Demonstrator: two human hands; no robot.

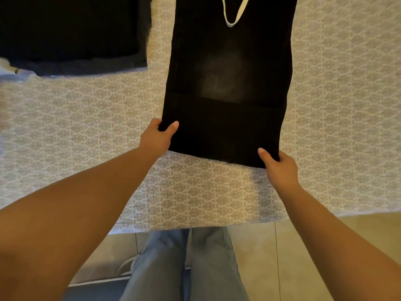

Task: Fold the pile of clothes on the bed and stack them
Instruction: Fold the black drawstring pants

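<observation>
A long black garment (227,83) lies stretched out on the patterned bedspread (97,127), folded lengthwise into a narrow strip. A white cord loop (235,15) shows near its far end. My left hand (159,135) pinches the near left corner of the garment, thumb on top. The near right corner is gripped the same way by my right hand (280,168). That near edge is lifted slightly off the bed. At the far left rests a stack of dark folded clothes (71,33).
The bed's near edge runs across the lower part of the view, with tiled floor (303,257) beyond it. My legs in blue jeans (186,268) stand against the bed. Bare bedspread extends to the right of the garment.
</observation>
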